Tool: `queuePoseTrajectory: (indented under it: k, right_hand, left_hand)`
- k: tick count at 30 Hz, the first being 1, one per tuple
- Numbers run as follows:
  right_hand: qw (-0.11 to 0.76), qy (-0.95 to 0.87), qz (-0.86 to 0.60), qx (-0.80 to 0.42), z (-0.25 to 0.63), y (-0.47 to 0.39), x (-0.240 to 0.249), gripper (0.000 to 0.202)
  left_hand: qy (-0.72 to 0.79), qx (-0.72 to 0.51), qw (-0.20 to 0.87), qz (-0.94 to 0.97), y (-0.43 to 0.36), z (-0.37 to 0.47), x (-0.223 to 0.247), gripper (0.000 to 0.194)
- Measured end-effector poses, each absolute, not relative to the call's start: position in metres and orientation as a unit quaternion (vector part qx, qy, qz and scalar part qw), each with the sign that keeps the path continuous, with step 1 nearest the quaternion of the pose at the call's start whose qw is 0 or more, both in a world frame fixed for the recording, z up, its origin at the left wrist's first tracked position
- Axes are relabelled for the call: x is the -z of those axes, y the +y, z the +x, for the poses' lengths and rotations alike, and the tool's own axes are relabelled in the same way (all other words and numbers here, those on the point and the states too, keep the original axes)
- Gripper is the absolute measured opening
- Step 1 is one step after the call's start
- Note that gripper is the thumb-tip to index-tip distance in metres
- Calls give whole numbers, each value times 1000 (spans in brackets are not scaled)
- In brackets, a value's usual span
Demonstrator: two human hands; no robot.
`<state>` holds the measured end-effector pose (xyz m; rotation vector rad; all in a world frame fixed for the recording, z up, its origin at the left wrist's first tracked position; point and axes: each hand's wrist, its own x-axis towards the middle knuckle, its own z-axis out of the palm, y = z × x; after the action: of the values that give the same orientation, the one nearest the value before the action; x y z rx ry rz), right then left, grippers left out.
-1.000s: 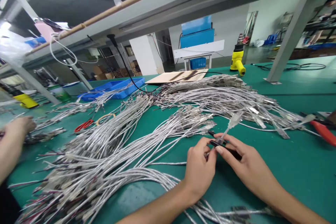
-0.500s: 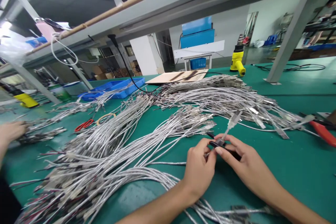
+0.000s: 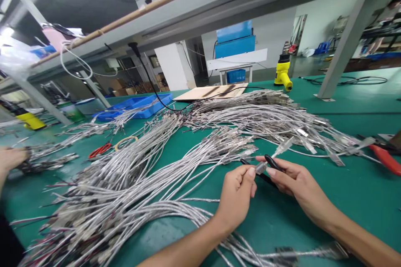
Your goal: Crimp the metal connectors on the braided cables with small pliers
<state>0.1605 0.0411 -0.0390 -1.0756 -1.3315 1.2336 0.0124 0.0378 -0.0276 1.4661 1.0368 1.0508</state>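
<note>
My left hand [image 3: 236, 194] is closed, pinching a silvery USB cable by the grey bead [image 3: 260, 168] near its end. Past the bead, the cable's clear-covered USB plug [image 3: 283, 146] points up and away. In my closed right hand [image 3: 302, 179] is a slim black tool [image 3: 272, 162] with two arms spread apart; its kind is not clear because the fingers cover much of it. The two hands nearly meet at the bead. Just beyond them lies a bundle of similar USB cables [image 3: 194, 158], and more cables [image 3: 169, 207] curve below my left wrist.
Large cable heaps [image 3: 266, 112] cover the middle of the green table [image 3: 360, 200]. Red-handled pliers [image 3: 385, 159] lie at right, red scissors [image 3: 100, 150] at left. A blue tray [image 3: 140, 106] and yellow tool [image 3: 282, 74] stand behind. Another person's hand [image 3: 12, 158] touches cables at far left.
The black tool's arms have shifted and spread apart around the cable. My left fingertips now pinch the bead, which shows more plainly. The USB plug has tilted lower and to the right.
</note>
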Motion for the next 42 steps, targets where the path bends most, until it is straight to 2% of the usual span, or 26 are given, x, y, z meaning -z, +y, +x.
queuePoseTrajectory:
  k: [5, 11, 14, 18, 21, 24, 30, 34, 38, 42]
  right_hand:
    - [499, -592, -473, -421, 161, 45, 40, 32]
    - [486, -603, -535, -337, 157, 39, 38, 32]
    - [496, -602, -517, -353, 153, 34, 36, 32]
    - [479, -615, -501, -375, 148, 29, 38, 47]
    - [452, -641, -482, -391, 149, 28, 42, 51]
    - [436, -653, -485, -384, 153, 29, 46, 49]
    - [445, -662, -527, -294, 161, 39, 45, 34]
    - [465, -641, -510, -337, 159, 40, 40, 40]
    - [433, -646, -480, -406, 153, 33, 41, 48]
    - [402, -682, -494, -360, 155, 31, 44, 45]
  left_hand:
    - [416, -416, 546, 597, 38, 12, 30, 35]
    - [429, -414, 496, 631, 31, 15, 33, 33]
    - [438, -414, 463, 649, 30, 16, 32, 32]
    - [442, -418, 454, 651, 31, 16, 33, 32]
    - [434, -421, 460, 651, 32, 15, 35, 31]
    - [423, -420, 472, 649, 32, 15, 36, 32]
    - [426, -399, 485, 651, 30, 17, 35, 36]
    - [447, -395, 502, 626, 31, 19, 36, 31]
    - [461, -410, 506, 603, 33, 18, 38, 24]
    - [456, -419, 506, 601, 31, 17, 37, 21]
